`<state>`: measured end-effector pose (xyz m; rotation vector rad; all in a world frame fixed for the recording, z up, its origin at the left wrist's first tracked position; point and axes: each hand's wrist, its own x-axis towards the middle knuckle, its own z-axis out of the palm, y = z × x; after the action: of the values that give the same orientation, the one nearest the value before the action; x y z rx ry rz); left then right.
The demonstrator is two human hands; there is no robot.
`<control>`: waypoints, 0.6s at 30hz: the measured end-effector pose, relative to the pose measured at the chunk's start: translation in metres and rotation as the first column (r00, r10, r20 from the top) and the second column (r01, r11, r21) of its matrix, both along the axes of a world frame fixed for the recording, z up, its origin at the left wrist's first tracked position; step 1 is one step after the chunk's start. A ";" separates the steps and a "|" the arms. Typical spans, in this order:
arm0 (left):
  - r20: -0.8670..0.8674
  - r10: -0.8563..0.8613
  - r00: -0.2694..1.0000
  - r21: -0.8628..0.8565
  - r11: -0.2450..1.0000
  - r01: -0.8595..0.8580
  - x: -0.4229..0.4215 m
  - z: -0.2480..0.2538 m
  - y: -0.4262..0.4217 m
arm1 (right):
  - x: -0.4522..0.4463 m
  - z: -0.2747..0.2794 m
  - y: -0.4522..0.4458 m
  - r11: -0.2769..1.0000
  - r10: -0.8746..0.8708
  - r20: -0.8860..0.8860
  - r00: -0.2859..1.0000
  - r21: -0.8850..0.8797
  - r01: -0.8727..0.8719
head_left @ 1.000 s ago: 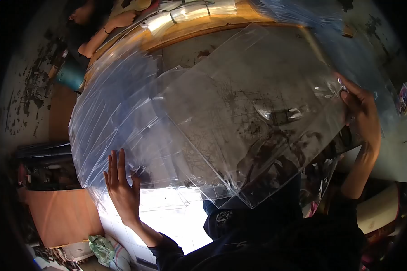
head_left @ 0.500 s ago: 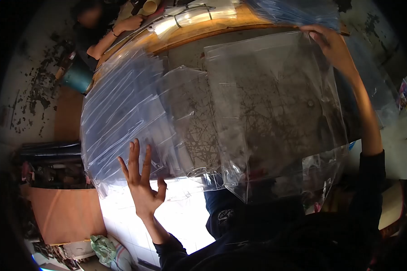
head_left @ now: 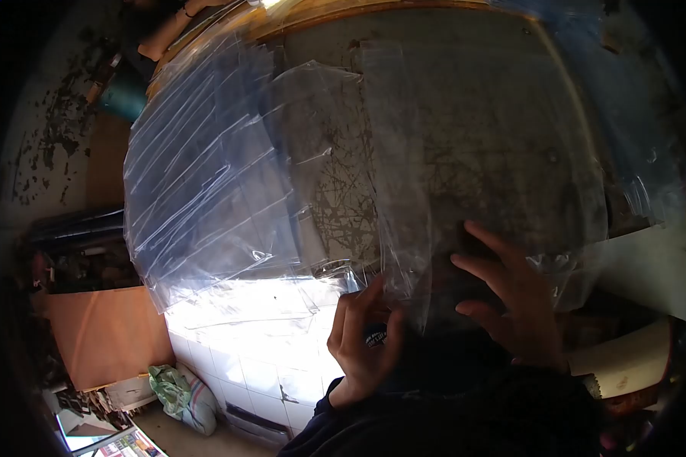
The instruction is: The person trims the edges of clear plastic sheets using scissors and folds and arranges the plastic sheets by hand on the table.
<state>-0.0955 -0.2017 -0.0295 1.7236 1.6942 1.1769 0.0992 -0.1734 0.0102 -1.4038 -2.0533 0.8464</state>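
A large clear plastic sheet [head_left: 495, 145] lies over the scratched dark table [head_left: 343, 183]. At its near left corner is my left hand [head_left: 364, 331], its fingers bent and close together at the sheet's edge; what they pinch is too dark to make out. Over the near part of the sheet, my right hand [head_left: 511, 297] has its fingers spread and holds nothing. A stack of bluish plastic sheets [head_left: 206, 167] with many creases covers the left side and overhangs the near edge.
Part of another person's arm [head_left: 164, 36] shows at the top left, above a teal container [head_left: 122, 95]. An orange-brown panel [head_left: 110, 335] and a sack [head_left: 194, 404] are at the lower left. More bluish plastic [head_left: 633, 114] lies at the right.
My right hand has come from the far right edge down to the near side and let go of the sheet. My left hand has moved right, from the bluish stack to the sheet's near corner.
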 end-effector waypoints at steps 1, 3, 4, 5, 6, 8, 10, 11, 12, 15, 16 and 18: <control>0.007 0.021 1.000 0.026 0.999 -0.022 0.001 0.001 0.002 | -0.003 -0.004 0.001 1.000 0.003 -0.023 1.000 0.026 -0.003; 0.015 -0.018 1.000 0.168 0.986 0.015 0.010 0.005 0.008 | -0.005 -0.006 0.002 0.999 -0.001 -0.044 0.999 0.051 0.003; 0.022 -0.057 0.998 0.309 0.950 0.048 0.016 0.008 0.011 | -0.005 -0.006 0.003 1.000 -0.013 -0.162 0.987 -0.014 0.011; 0.027 -0.069 0.997 0.306 0.950 0.058 0.023 0.010 0.011 | -0.004 -0.005 0.003 0.997 -0.036 -0.275 0.961 -0.081 0.014; -0.014 -0.126 0.992 0.302 0.945 0.124 0.030 0.011 0.011 | -0.004 -0.006 0.002 0.996 -0.049 -0.267 0.962 -0.085 0.027; -0.112 -0.317 0.942 0.294 0.895 0.336 0.033 0.017 0.016 | -0.003 -0.012 -0.002 0.967 -0.198 -0.612 0.765 -0.251 0.049; -0.111 -0.350 0.930 0.275 0.889 0.367 0.036 0.018 0.019 | 0.000 -0.018 -0.005 0.949 -0.254 -0.664 0.703 -0.311 0.049; -0.121 -0.369 0.921 0.256 0.885 0.388 0.037 0.017 0.020 | 0.002 -0.020 -0.005 0.931 -0.299 -0.716 0.630 -0.363 0.029; -0.117 -0.374 0.920 0.253 0.884 0.392 0.039 0.017 0.021 | 0.003 -0.017 -0.005 0.929 -0.305 -0.713 0.631 -0.367 0.035; -0.100 -0.367 0.925 0.248 0.891 0.380 0.043 0.014 0.023 | 0.001 -0.010 -0.003 0.872 -0.407 -0.730 0.550 -0.489 -0.004; -0.100 -0.368 0.924 0.245 0.891 0.382 0.043 0.013 0.023 | 0.001 -0.010 -0.003 0.886 -0.387 -0.737 0.555 -0.464 0.001; -0.107 -0.358 0.928 0.208 0.904 0.373 0.044 0.012 0.022 | 0.002 -0.009 -0.003 0.898 -0.368 -0.743 0.559 -0.440 0.008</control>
<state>-0.0520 -0.1797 -0.0175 2.1258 1.2275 1.1755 0.1013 -0.1760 0.0017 -1.0546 -1.0090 1.5156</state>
